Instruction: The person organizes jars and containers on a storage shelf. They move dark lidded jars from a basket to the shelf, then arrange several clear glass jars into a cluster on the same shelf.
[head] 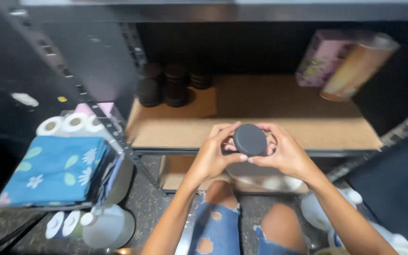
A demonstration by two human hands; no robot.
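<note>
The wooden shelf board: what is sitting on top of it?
On the wooden shelf board stand stacks of dark round jars at the back left, and a pink packet beside a tan cylinder at the right. Deep shadow hides the back.

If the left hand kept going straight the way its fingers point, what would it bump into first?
The left hand points right, and its fingers already touch the round black lid. Past the lid, the right hand faces it from the other side, so it likely meets those fingers next.
</note>
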